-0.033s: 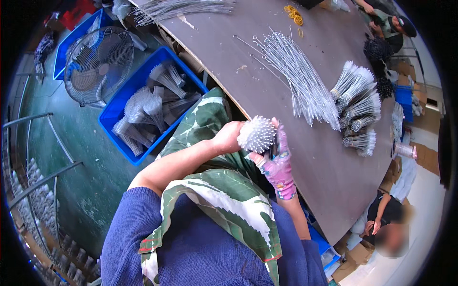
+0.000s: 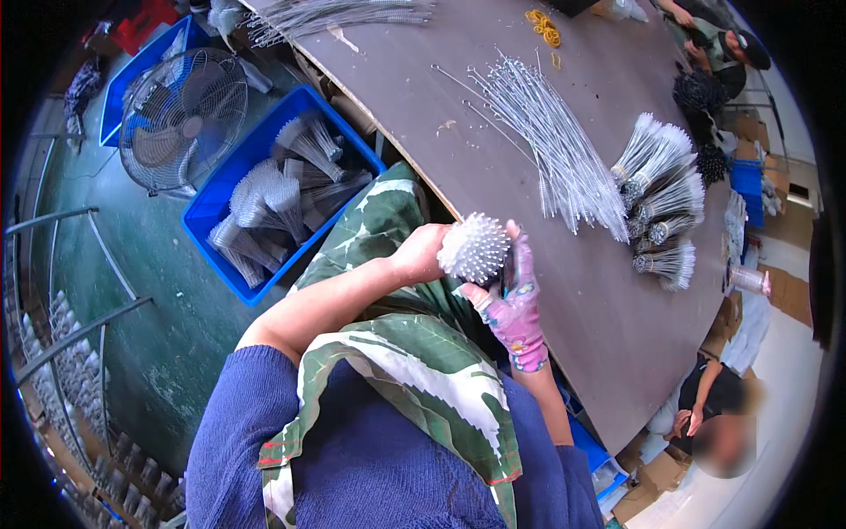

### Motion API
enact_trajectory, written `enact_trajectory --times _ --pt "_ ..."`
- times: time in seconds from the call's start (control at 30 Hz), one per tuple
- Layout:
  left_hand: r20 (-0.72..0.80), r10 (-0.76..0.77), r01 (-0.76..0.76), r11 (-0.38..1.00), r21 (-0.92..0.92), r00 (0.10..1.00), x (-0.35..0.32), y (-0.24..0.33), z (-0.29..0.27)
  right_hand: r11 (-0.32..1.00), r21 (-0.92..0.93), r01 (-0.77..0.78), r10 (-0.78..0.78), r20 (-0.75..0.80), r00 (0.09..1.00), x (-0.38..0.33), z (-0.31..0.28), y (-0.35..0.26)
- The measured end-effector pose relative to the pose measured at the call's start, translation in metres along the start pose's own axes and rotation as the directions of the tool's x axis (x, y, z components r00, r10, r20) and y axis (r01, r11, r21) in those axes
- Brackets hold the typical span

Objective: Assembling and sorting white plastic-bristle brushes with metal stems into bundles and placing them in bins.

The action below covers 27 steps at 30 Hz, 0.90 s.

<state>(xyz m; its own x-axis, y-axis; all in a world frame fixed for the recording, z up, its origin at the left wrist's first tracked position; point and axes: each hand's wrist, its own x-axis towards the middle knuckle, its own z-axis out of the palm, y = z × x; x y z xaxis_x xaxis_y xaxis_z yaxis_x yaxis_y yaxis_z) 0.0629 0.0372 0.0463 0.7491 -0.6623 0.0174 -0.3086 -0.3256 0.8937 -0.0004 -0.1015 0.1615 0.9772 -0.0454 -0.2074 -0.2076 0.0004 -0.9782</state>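
Bundle of white-tipped wires point(image 2: 476, 247): clamped between both hands at the table edge point(image 2: 441, 198). My left hand point(image 2: 421, 253) grips from 9 o'clock, gloved right hand point(image 2: 515, 300) from 4 o'clock; tips face me, long axis running away. Loose wire pile point(image 2: 555, 150) lies at 1 o'clock.

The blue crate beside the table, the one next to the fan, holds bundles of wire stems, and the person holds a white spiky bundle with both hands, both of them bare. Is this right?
Not quite. Only the left hand is bare; the right hand wears a pink patterned glove, as the head view shows. The rest stands: both hands hold the white spiky bundle, and the blue crate next to the fan holds bundles of wire stems.
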Motion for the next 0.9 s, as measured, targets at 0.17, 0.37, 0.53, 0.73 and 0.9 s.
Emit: enact_trajectory --times 0.17,0.37,0.53,0.73,0.9 --pt "-0.072 -0.051 0.045 0.995 -0.084 0.996 -0.001 0.004 0.001 0.986 -0.163 -0.028 0.012 -0.097 0.995 -0.012 -0.032 0.016" --pt "-0.067 -0.016 0.016 1.000 0.006 0.998 0.000 -0.006 0.008 0.965 0.109 -0.240 0.248 -0.068 0.966 -0.018 -0.042 -0.002" --pt "0.122 0.123 -0.153 0.948 0.279 0.985 0.002 -0.033 0.019 0.963 0.072 -0.261 0.259 0.045 0.965 -0.014 -0.047 0.006" --pt "0.178 0.121 -0.147 0.979 0.139 0.977 0.006 -0.038 0.020 0.969 -0.050 -0.241 0.239 -0.045 0.970 -0.018 -0.036 0.006" --pt "0.136 0.163 -0.180 0.976 0.122 0.977 0.006 -0.033 0.015 0.963 -0.092 -0.255 0.247 -0.090 0.965 -0.020 -0.027 0.006"
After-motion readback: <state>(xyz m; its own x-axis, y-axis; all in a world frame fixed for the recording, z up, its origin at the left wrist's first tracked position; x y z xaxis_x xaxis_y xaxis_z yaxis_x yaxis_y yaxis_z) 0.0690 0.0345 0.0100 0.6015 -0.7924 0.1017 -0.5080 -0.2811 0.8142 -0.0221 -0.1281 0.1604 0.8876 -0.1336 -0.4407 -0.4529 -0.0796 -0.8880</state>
